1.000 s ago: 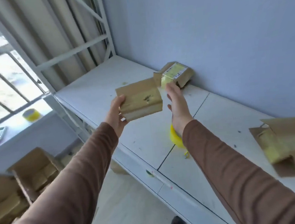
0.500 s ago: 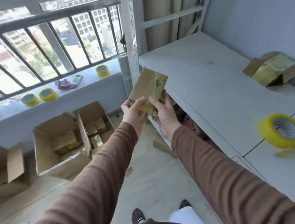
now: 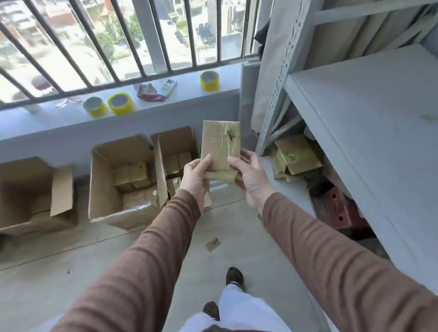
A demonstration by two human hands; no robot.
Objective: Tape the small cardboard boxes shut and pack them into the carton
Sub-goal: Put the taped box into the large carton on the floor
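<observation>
Two bare hands, left (image 3: 196, 177) and right (image 3: 250, 173), clamp the lower end of a small, flat, yellow-taped brown cardboard box (image 3: 221, 145) above open brown floor cartons (image 3: 123, 179), a seemingly light, stiff, tape-slick package best gripped by its edges.

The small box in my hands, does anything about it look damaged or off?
The small box, held by the left hand and right hand, has a dark scuff or tear under the tape near its upper right, and the tape there looks wrinkled. Its lower end looks crumpled.
</observation>
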